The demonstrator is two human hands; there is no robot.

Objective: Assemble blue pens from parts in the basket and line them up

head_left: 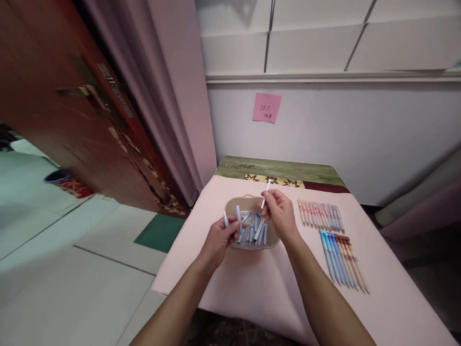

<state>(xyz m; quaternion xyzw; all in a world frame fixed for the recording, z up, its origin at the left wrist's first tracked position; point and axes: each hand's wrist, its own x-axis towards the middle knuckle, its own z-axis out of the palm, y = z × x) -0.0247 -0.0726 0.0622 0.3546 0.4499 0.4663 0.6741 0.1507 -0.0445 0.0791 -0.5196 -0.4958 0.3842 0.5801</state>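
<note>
My left hand (221,235) is closed around pen parts over the left side of a beige bin (234,203). A lavender pen barrel (238,214) and a pale blue pen barrel (226,219) stick up from its fingers. My right hand (278,211) pinches a slim white stick-like pen part (266,193), tilted upright above the bin's right side. Inside the bin lie several blue, lavender and white pen pieces (258,229). The ends of the parts inside both hands are hidden by the fingers.
Right of the bin, a row of pale pens (320,216) lies on the pink-covered table (252,278). Nearer me is a row of blue and brown pens (344,262). A pink note (267,107) is on the wall behind. A reddish wooden door (82,96) stands at left.
</note>
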